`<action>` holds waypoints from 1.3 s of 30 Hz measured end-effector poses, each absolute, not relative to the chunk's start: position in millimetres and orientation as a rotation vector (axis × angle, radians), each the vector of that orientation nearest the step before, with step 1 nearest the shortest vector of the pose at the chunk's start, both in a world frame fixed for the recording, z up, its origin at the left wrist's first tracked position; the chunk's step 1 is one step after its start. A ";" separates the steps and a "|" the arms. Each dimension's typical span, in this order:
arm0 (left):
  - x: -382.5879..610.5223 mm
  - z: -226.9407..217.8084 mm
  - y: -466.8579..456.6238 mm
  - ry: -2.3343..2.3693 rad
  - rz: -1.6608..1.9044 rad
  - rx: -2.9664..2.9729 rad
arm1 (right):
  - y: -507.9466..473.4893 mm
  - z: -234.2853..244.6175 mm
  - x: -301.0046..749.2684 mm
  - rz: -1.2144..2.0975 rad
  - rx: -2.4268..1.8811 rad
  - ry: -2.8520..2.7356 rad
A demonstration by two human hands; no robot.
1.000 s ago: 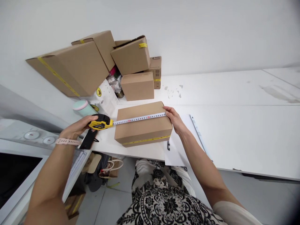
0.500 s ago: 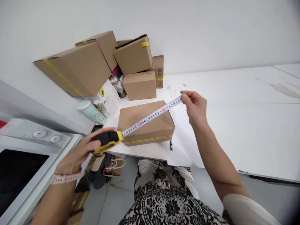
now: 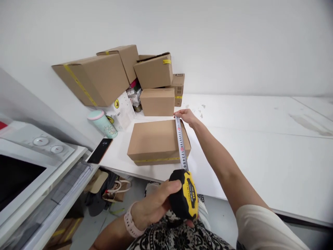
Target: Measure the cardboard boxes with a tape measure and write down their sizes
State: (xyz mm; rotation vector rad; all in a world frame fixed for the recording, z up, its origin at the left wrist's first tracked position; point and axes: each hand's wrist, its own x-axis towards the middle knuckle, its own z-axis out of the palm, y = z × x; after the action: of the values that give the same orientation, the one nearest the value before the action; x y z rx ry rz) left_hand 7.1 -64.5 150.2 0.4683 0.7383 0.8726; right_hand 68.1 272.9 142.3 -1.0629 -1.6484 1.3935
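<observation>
- Nearest, the left hand (image 3: 153,205), a pink band (image 3: 132,222) at its wrist, has its fingers closed round the black-and-yellow tape measure (image 3: 191,196), thumb lying on the black side of the case, in front of the counter's near edge.
- From the case, the printed blade (image 3: 180,146) runs away over the right end of a closed cardboard box (image 3: 154,137); whether it touches the top all along, I cannot tell.
- That box sits on the counter (image 3: 249,149), yellow tape along its near side.
- Left of the box, a phone (image 3: 101,151) lies near the counter's edge.
- At the box's far right corner, the right hand (image 3: 187,116) has its fingers pinched together on the blade's end.
- Farther left are a pale green tumbler (image 3: 104,125) and a white carton (image 3: 126,113).
- Behind the measured box is a smaller box (image 3: 157,103); an open-flapped box (image 3: 154,73) rests above it.
- Larger cartons (image 3: 104,76) lean up to the left.
</observation>
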 end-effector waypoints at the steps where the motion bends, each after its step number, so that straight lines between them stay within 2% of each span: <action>1: 12.3 150.9 -63.9 0.760 0.869 0.457 | 272.2 139.0 68.4 1.390 -1.090 -1.672; 8: 36.9 138.4 -73.7 0.883 0.884 0.408 | 258.9 116.9 68.4 1.329 -1.041 -1.742; 19: 18.7 145.5 -88.4 0.859 0.980 0.437 | 255.6 102.8 68.2 1.315 -0.953 -1.676; 35: 12.1 140.4 -92.3 0.854 0.947 0.458 | 252.6 107.8 67.4 1.421 -0.974 -1.601; 39: -2.6 131.5 -98.7 0.876 1.031 0.554 | 253.2 118.4 81.9 1.331 -0.917 -1.441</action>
State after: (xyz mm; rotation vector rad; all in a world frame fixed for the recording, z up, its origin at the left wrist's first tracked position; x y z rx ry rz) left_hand -2.6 -98.7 131.5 0.5544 0.8764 1.0312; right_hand 81.9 253.2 118.4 -0.9168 -1.4415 1.3307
